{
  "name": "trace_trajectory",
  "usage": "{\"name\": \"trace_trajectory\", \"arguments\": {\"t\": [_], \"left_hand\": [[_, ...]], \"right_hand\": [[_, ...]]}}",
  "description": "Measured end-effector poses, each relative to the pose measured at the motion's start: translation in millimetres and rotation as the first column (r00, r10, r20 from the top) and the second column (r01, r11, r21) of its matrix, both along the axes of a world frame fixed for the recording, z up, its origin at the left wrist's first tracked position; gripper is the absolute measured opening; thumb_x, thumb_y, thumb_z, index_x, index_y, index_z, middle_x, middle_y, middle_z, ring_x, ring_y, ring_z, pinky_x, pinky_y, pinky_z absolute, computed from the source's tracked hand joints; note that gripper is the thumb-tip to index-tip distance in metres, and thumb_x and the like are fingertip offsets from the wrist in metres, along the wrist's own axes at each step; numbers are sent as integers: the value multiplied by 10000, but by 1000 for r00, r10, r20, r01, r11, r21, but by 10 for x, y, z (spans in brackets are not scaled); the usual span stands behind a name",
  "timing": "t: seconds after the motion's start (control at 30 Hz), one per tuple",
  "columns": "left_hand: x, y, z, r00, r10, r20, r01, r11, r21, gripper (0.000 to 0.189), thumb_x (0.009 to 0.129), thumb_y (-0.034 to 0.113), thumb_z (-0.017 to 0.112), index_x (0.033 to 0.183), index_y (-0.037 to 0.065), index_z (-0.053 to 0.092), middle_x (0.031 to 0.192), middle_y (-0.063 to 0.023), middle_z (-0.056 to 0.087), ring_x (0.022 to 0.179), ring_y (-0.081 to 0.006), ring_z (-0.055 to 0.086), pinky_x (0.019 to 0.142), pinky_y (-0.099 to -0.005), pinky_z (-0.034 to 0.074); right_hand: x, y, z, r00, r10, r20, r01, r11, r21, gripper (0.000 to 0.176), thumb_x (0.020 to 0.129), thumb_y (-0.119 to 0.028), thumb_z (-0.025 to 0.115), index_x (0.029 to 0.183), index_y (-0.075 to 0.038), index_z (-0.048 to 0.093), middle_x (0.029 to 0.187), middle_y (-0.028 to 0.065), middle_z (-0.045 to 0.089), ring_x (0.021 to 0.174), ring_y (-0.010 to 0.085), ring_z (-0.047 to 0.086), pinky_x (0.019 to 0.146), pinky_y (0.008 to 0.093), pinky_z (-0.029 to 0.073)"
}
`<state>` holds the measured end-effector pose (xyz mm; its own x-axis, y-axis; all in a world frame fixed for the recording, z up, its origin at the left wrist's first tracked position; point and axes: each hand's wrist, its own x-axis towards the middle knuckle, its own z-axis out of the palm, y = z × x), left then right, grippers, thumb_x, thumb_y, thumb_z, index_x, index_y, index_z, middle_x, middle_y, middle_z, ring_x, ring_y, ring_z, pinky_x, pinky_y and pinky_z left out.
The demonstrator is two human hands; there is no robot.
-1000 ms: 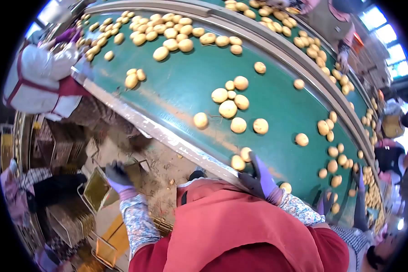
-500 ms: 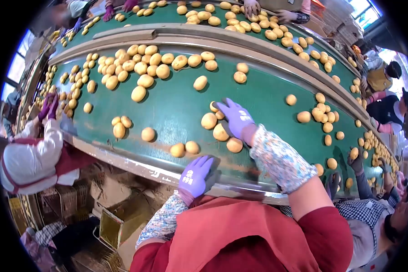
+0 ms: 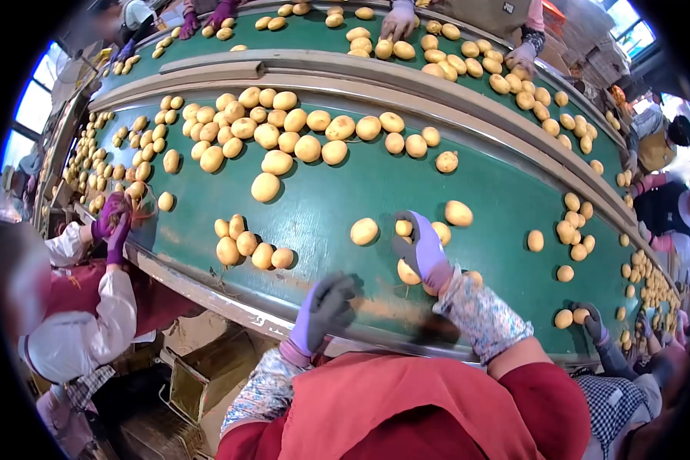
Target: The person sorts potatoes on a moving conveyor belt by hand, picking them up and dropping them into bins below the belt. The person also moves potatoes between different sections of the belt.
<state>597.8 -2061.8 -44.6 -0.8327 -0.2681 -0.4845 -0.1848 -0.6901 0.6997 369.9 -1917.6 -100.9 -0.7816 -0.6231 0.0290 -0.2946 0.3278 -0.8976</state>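
Note:
Both my hands wear purple gloves with grey palms. My right hand (image 3: 423,247) is over the green conveyor belt (image 3: 330,207), thumb and fingers curled around a small potato (image 3: 403,228) that shows between them. Close beside it lie a potato (image 3: 409,272) under the palm side, another potato (image 3: 441,233) behind the knuckles and a larger potato (image 3: 458,213) beyond. To its left a single potato (image 3: 364,231) rests on the belt. My left hand (image 3: 323,308) hovers at the near belt edge, palm turned inward, fingers apart and somewhat blurred, holding nothing.
A large group of potatoes (image 3: 268,136) lies along the far divider (image 3: 345,73). A smaller cluster (image 3: 245,244) is left of my hands. Co-workers' gloved hands (image 3: 113,226) work at the left, at the right and across the second belt. A yellow crate (image 3: 188,387) stands below.
My right hand has shifted slightly right and down, turned, and curled around a potato. My left hand has rotated, its grey palm now showing. Potatoes have shifted along the belt, mostly rightward.

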Motion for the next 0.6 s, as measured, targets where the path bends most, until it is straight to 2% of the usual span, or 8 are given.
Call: {"name": "trace_trajectory", "arguments": {"t": [0.1, 0.23, 0.27, 0.3, 0.37, 0.43, 0.53, 0.6], "left_hand": [[-78, -175, -87, 947, 169, -273, 11, 832, 555, 471, 1071, 310, 477, 1488, 97, 423, 1511, -163, 459, 1408, -335, 457, 1112, -486, 439], [-159, -397, -155, 966, 119, -230, 105, 630, 769, 398, 1052, 319, 512, 1360, 66, 500, 1266, -114, 575, 1107, -220, 594, 919, -360, 518], [-108, -477, -176, 962, 26, -273, 170, 725, 668, 373, 1043, 319, 521, 1309, 59, 517, 1170, -91, 585, 986, -169, 573, 830, -299, 494], [-42, -572, -199, 952, -71, -299, 233, 800, 553, 350, 1033, 320, 531, 1259, 52, 534, 1075, -68, 595, 866, -119, 552, 742, -238, 469], [49, -726, 53, 977, -189, -99, 212, 910, 357, 294, 1004, 278, 577, 1192, 52, 578, 996, -32, 615, 789, -80, 541, 641, -210, 423], [129, -874, -79, 928, -360, -100, 372, 912, 173, 232, 1014, 231, 606, 1192, 84, 587, 1050, -68, 666, 882, -109, 609, 763, -251, 493], [12, -927, -108, 812, -581, -62, 558, 802, -213, 257, 974, 194, 682, 1180, 66, 597, 1050, -43, 641, 924, -115, 590, 823, -296, 491], [-37, -1007, -106, 750, -660, -34, 565, 668, -484, 277, 976, 213, 678, 1196, 61, 606, 1066, -40, 625, 999, -145, 590, 875, -318, 490]], "right_hand": [[422, -145, 328, 857, 199, 475, -116, 973, -198, 559, 859, -108, 752, 1368, -30, 535, 1200, 126, 628, 1072, 269, 635, 926, 398, 517], [177, 62, 613, 824, 144, -548, -79, 987, 139, 563, 861, -95, 732, 1389, -38, 544, 1352, 218, 575, 1260, 406, 536, 1085, 453, 443], [-86, 277, 400, 972, -94, -217, 122, 986, 117, 538, 866, -111, 732, 1366, -17, 558, 1337, 235, 580, 1228, 415, 557, 1063, 460, 458], [-274, 293, 551, 838, -32, -544, 203, 944, 258, 503, 878, -132, 725, 1334, 17, 573, 1315, 252, 584, 1188, 417, 582, 1035, 460, 471], [-271, 411, 391, 875, -213, -434, 325, 924, 201, 487, 877, -156, 738, 1299, 31, 581, 1252, 246, 606, 1117, 423, 599, 981, 473, 495], [122, 259, 166, 807, 80, -586, 239, 862, 447, 514, 880, -163, 739, 1327, 24, 566, 1269, 239, 597, 1148, 389, 598, 997, 464, 491], [845, -347, 210, 960, 126, 252, -137, 990, 29, 435, 921, -95, 678, 1327, 20, 568, 1170, 175, 648, 1057, 288, 642, 908, 404, 520], [1097, -688, 171, 930, 301, 212, -297, 953, -50, 362, 927, -46, 652, 1281, 14, 602, 1095, 134, 680, 971, 252, 664, 843, 377, 533]]}}
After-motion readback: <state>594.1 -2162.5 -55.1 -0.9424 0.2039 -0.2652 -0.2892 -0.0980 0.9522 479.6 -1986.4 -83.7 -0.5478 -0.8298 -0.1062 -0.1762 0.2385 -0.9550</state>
